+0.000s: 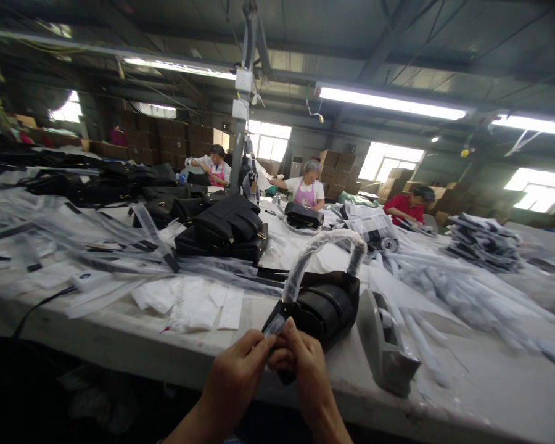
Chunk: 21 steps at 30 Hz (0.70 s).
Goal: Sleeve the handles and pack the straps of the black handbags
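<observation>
A black handbag (324,305) sits at the front edge of the table, its raised handle (300,262) wrapped in clear plastic. At the bag's near left end, both hands meet with fingers pinched. My left hand (240,370) and my right hand (300,357) grip a small piece of clear plastic film (276,327) between them. Fingers partly hide the film and that end of the bag. Just right of the bag stands a grey tape dispenser (388,345).
Black bags (226,225) are stacked at the middle left, near loose plastic-wrapped straps (152,237). White sheets (203,302) lie left of my hands. Plastic wrapping (448,290) covers the right side. Across the table, three people work; one handles a black bag (304,214). A pole (238,139) rises mid-table.
</observation>
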Available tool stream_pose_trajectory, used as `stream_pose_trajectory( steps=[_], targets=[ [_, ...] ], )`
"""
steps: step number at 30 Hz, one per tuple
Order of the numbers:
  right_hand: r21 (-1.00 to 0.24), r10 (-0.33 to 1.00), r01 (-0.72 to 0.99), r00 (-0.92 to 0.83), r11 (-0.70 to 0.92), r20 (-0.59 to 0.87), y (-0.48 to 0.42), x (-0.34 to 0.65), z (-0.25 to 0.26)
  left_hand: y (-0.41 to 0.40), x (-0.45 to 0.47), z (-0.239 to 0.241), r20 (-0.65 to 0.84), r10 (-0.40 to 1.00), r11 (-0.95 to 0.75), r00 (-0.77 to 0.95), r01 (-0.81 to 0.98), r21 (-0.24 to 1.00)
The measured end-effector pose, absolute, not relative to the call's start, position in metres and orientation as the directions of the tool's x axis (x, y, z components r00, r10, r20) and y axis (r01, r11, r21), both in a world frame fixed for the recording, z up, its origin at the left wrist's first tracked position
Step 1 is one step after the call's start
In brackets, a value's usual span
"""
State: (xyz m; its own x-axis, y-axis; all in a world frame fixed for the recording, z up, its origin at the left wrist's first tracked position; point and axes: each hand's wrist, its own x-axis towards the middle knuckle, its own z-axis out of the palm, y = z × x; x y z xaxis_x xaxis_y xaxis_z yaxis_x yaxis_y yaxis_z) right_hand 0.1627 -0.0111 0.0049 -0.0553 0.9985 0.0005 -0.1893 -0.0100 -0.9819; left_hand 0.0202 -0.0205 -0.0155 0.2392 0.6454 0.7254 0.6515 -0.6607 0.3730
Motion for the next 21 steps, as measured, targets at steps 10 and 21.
stream_pose_trajectory(
  steps=[10, 21],
  targets=[
    [-0.999, 0.998, 0.030, 0.061, -0.017, -0.015, -0.010, 0.167, 0.002, -0.050, -0.003, -0.049, 0.614, 0.656, -0.755, 0.440, 0.357, 0.550],
    [-0.989, 0.994, 0.114, 0.046, 0.093, 0.099, -0.013, 0.167, 0.007, -0.011, 0.018, 0.003, -0.033, 0.973, 0.047, 0.228, -0.059, 0.997]
  ],
)
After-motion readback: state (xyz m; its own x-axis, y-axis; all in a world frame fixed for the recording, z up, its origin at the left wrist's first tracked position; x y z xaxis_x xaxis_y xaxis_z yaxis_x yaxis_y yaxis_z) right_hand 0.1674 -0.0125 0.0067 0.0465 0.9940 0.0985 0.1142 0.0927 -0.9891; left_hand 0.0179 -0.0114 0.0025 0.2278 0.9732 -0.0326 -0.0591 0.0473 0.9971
